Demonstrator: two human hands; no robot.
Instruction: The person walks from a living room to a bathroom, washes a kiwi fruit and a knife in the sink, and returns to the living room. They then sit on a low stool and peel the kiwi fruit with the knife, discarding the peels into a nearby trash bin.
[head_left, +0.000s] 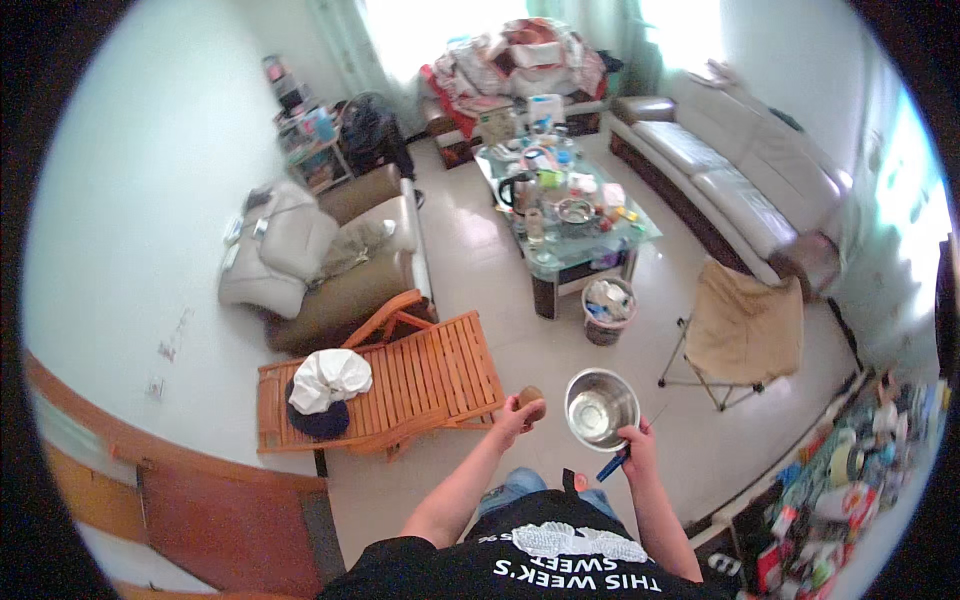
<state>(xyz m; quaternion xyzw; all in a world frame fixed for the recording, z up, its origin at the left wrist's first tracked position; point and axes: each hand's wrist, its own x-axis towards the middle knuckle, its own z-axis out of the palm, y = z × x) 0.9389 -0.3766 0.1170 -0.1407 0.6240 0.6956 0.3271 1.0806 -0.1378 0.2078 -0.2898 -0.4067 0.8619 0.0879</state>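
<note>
My left hand (517, 418) grips a brown, rounded object (532, 399), perhaps a kiwi or potato; its exact kind is unclear. A hand's width to the right, my right hand (639, 448) pinches the rim of a stainless steel bowl (587, 420), tilted so its shiny inside faces me. No contents can be made out in the bowl. The same hand also holds a blue-handled knife (613, 466), whose thin blade points up and right past my fingers. Both hands are in front of my waist, above the tiled floor.
A slatted wooden lounge chair (427, 375) stands at left, bearing a white bag (330, 379). Ahead are a filled waste bin (609, 319) and a cluttered glass coffee table (551, 259). A beige folding stool (746, 326) stands right, beyond it a leather sofa (720, 180).
</note>
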